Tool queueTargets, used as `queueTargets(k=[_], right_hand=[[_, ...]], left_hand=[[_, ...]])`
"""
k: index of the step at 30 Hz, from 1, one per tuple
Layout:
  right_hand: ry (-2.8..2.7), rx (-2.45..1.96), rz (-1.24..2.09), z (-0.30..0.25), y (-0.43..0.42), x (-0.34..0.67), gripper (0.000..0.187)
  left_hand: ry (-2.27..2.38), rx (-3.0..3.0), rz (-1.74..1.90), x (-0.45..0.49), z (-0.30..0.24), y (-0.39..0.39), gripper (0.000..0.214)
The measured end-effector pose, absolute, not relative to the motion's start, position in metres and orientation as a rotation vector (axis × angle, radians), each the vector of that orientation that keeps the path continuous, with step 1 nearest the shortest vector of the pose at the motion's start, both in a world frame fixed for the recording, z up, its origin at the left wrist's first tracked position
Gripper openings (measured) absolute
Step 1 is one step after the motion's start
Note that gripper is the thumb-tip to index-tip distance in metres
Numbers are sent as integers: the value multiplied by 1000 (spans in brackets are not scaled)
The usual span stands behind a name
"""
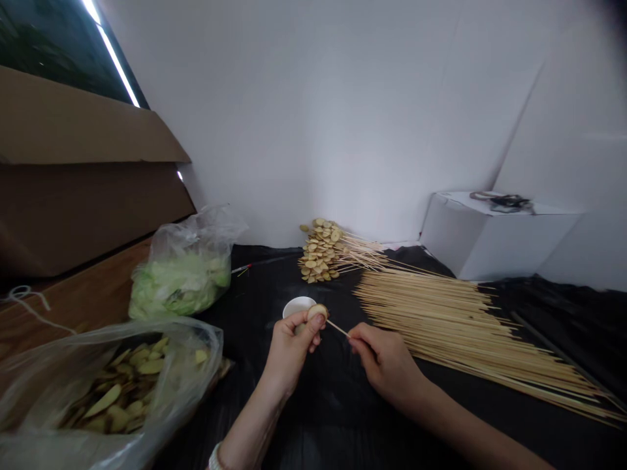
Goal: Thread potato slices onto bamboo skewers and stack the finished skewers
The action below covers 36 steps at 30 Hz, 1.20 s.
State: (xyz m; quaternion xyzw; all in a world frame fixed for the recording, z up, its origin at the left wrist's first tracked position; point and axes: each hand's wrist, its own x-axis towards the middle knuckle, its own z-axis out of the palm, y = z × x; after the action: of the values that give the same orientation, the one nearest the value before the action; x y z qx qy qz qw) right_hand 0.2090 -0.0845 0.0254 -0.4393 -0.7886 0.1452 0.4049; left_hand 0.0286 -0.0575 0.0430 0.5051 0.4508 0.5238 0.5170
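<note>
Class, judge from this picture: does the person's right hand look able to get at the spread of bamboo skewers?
Probably yes: the right hand lies right beside the spread of bamboo skewers with nothing between them, though it is pinching a single skewer.

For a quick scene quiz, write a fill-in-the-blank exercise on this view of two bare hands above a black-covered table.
The right hand holds a thin wooden skewer whose tip meets a pale yellow slice pinched by the other hand, the person's ____ hand. A small round ____ cup stands just beyond that hand. Bare bamboo skewers lie in a wide bundle on the ____ side of the view.

Missing words: left; white; right.
</note>
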Motion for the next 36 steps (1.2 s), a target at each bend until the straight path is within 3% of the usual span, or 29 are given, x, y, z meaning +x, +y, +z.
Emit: queueTargets(k=[5, 11, 18, 20, 26, 32, 36], right_hand=[[-1937, -1135, 437, 28, -84, 209, 22], [-1817, -1148, 1204, 39, -80, 213, 22], [-1976, -1137, 370, 27, -86, 207, 26], [-1967, -1140, 415, 27, -86, 208, 26], [-1766, -1158, 1249, 34, -80, 211, 19], [-1832, -1211, 799, 32, -82, 206, 24], [-1896, -1183, 705, 31, -82, 207, 25]], left_hand=[[1082, 1213, 1225, 30, 43, -58, 34], [1052, 1200, 1174, 30, 43, -59, 33], [1053, 1187, 1146, 30, 40, -58, 35], [1050, 1186, 1132, 30, 40, -58, 35], [1032, 1233, 1026, 35, 41, -64, 34], [1058, 1246, 1044, 43, 38, -66, 36], [1066, 1245, 1087, 39, 43, -65, 35]])
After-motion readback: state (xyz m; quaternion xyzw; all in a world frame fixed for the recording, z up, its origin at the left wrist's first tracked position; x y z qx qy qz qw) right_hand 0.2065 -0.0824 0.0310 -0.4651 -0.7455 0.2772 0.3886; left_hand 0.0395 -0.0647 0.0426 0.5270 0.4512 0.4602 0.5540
